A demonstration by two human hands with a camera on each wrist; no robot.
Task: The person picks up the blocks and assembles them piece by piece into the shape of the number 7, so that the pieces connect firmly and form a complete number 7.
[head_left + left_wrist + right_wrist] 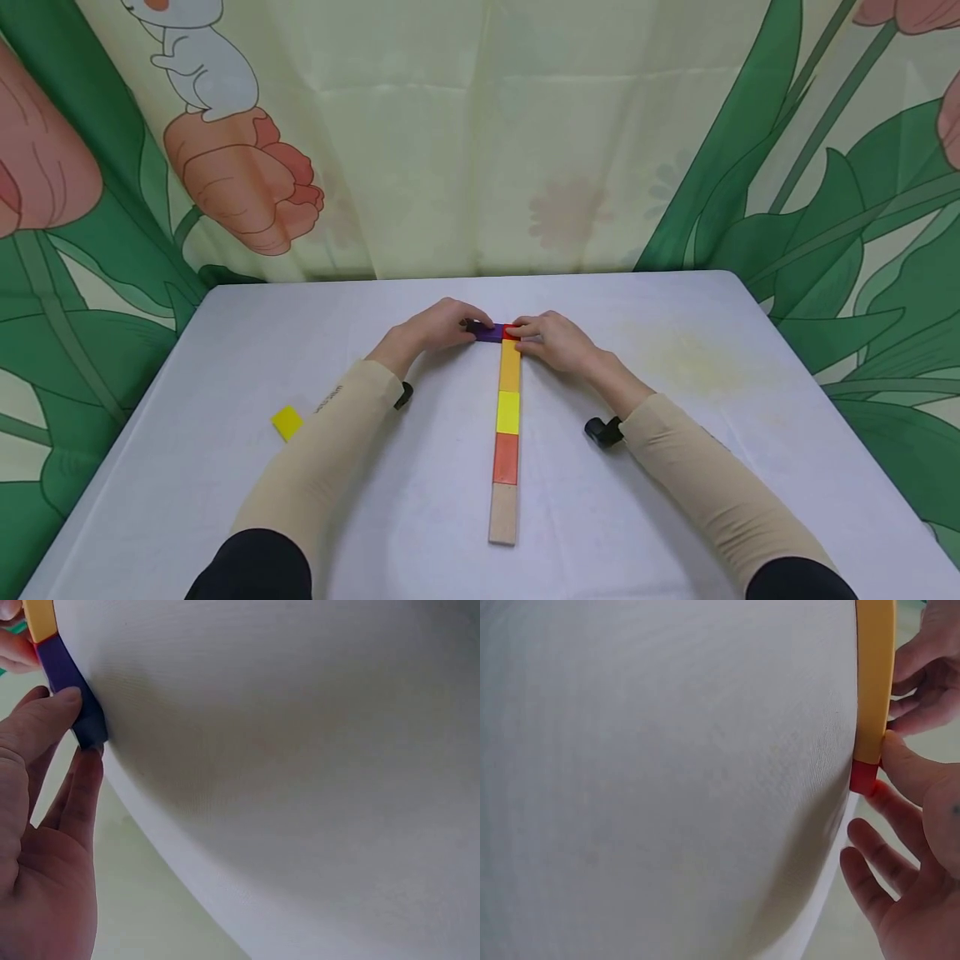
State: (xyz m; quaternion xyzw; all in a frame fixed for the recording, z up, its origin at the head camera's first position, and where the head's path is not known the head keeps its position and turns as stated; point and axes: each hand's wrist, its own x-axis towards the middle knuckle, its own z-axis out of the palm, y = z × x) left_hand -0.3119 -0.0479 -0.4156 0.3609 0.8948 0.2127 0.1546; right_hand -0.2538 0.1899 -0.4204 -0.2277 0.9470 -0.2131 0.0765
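Observation:
My left hand [442, 325] pinches the left end of a purple block [490, 333] at the far part of the table. The left wrist view shows thumb and fingers on that purple block [66, 669], its outer end looking darker. With thumb and forefinger my right hand [558, 342] holds a small red block [512, 332] set against the purple one; the right wrist view shows this red block [863, 778] too. From that corner a straight row runs toward me: an orange-yellow block [510, 367], a yellow block [507, 412], an orange-red block [506, 458] and a plain wooden block [502, 514].
A loose yellow block [287, 423] lies to the left, beside my left sleeve [322, 450]. A white cloth covers the table [637, 533]. Behind its far edge hangs a printed curtain [480, 167].

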